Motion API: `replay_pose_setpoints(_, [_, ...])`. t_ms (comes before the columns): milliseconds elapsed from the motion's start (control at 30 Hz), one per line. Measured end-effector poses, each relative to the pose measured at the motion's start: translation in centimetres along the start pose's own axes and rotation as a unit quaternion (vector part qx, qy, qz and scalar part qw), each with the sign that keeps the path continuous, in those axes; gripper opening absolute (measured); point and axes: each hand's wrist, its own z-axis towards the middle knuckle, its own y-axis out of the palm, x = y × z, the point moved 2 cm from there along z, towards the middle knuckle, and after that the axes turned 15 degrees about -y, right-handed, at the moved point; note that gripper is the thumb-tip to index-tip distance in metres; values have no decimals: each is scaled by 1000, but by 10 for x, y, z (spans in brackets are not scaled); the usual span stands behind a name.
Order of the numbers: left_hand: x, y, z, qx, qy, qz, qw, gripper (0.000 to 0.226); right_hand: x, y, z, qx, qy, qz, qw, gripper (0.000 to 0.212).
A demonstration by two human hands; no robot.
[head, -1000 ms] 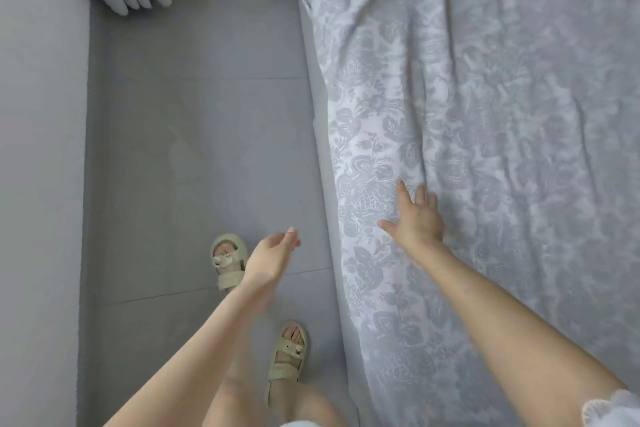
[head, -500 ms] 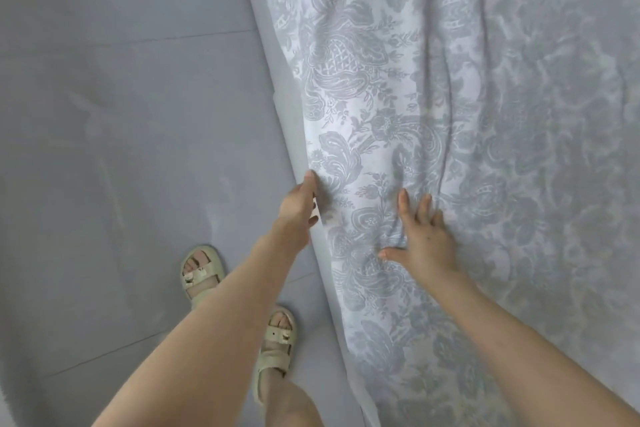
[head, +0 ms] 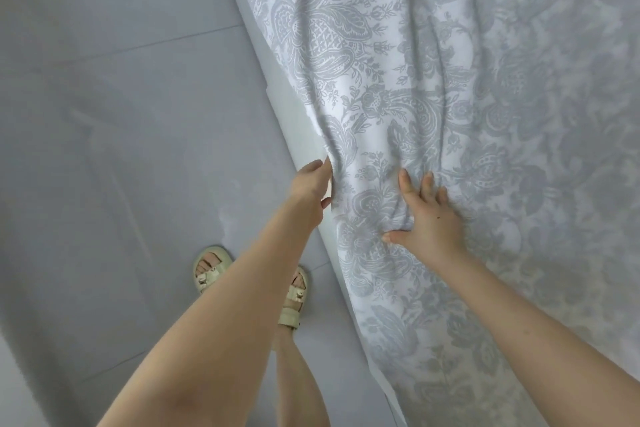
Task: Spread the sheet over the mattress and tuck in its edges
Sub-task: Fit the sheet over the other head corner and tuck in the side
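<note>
Head view, looking down along the hanging edge of the sheet (head: 381,62). Your left hand (head: 311,184) grips that edge, with the fingers curled behind the fabric and the thumb closing on the front. One second ago this hand hung loose above the floor (head: 121,114), clear of the cloth. Half a second ago it had just reached the edge, and now it holds it. Your right hand (head: 429,218) lies flat on top of the sheet, fingers straight and spread, thumb out to the side, pressing the cloth down. It has kept this pose and nearly the same spot on the pattern throughout. Your head has come nearer the cloth than it was a second ago, so the print fills more of the view. Between the two hands the fabric bunches into short folds. The sheet, white with a grey floral print, covers the whole lying surface in view. A plain pale band just beside the printed edge is probably the side of the mattress (head: 287,107), though the angle leaves that unsure. Your feet, in pale sandals (head: 207,269), stand on the grey floor close by, partly hidden by your left forearm.
</note>
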Motion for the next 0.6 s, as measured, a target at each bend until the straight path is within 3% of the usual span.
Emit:
replay_pose_setpoints(67, [0,6,0,23,25,-14,999,20,-2,-3,-6,55,7,88,995,91])
replay_pose_setpoints(133, [1,12,1,48,50,-26,997,21,-10,-8,-14,165,6,160,973,65])
replay_pose_setpoints(200, [4,13,-3,75,70,-33,994,22,-30,-14,-21,282,-16,128,951,48])
replay_pose_setpoints(267, [8,9,-6,90,74,-36,993,21,-54,-18,-22,339,-44,86,936,44])
replay_pose_setpoints(467, [-3,-31,-50,91,128,-28,987,21,-84,-9,-6,234,-17,60,970,63])
replay_pose_setpoints(533, [-6,-44,-82,71,167,-31,983,23,-91,-7,-8,200,-1,70,977,56])
replay_pose_setpoints(600, [-8,-47,-116,33,211,-16,977,24,-93,-11,-12,221,-5,127,967,38])
